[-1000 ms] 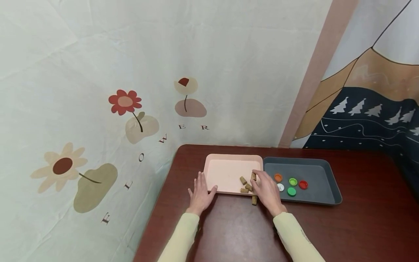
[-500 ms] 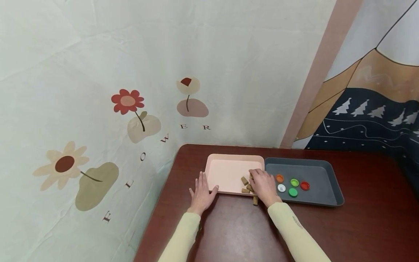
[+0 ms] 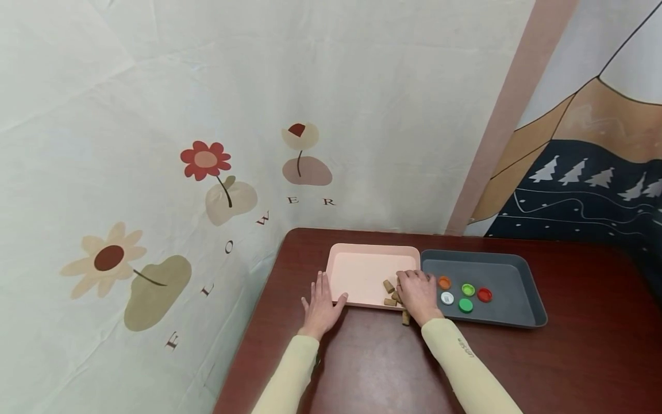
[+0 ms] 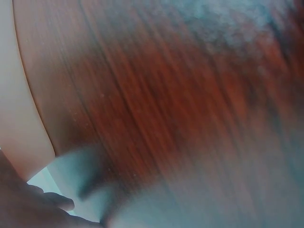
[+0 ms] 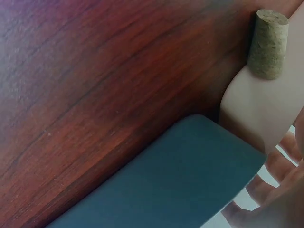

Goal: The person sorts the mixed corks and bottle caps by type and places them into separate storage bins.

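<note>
In the head view, my left hand (image 3: 319, 307) lies with straight fingers at the front left corner of a pink tray (image 3: 357, 270), its thumb along the front rim. My right hand (image 3: 419, 293) reaches over the tray's right side, fingers curled down at a cork mostly hidden under it. Beside the fingertips lie several more corks, including one cork (image 3: 388, 286) and another cork (image 3: 390, 302). A further cork (image 5: 268, 45) leans on the outside of the tray's front wall. In the left wrist view, only part of my left hand (image 4: 33, 204) shows.
A dark grey tray (image 3: 512, 299) adjoins the pink one on the right. It holds several bottle caps: an orange cap (image 3: 443, 282), a white cap (image 3: 447, 298), a red cap (image 3: 484, 295) and green ones. Both trays stand on a reddish-brown table (image 3: 372, 368) against a curtain.
My right hand has shifted slightly left and turned further over, taking the cork at its fingers along and covering most of it. My left hand stays at the tray corner.
</note>
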Demonstrator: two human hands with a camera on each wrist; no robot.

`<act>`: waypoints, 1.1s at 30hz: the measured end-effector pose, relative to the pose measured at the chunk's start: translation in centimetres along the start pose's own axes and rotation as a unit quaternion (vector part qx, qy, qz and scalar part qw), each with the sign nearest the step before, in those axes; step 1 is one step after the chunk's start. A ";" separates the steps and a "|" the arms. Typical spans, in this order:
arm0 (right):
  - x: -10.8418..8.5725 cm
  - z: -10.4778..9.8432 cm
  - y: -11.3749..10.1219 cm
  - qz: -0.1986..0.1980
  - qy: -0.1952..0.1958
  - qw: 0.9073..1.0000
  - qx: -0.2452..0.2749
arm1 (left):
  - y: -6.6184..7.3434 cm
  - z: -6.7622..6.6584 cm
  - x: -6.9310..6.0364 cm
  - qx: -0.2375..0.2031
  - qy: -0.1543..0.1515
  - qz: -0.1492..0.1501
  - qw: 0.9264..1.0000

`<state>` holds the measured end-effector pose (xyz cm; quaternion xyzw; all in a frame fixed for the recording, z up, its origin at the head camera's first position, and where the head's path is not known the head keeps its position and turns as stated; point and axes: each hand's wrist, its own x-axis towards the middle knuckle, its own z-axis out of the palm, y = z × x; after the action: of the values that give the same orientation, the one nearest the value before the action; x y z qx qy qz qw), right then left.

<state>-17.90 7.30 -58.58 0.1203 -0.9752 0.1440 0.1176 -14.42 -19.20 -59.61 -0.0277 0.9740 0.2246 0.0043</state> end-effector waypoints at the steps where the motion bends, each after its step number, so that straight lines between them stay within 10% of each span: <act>1: -0.1 0.0 0.0 0.000 -0.001 1.000 0.003 | 0.0 0.0 0.0 0.000 -0.001 0.000 1.000; 33: -4.3 -1.6 -0.1 -0.045 0.117 0.989 0.085 | -0.1 0.2 0.2 -0.013 -0.002 0.000 1.000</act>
<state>-13.53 8.55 -58.15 0.1556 -0.9327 0.2336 0.2263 -14.59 -19.23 -59.85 -0.0277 0.9710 0.2373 0.0059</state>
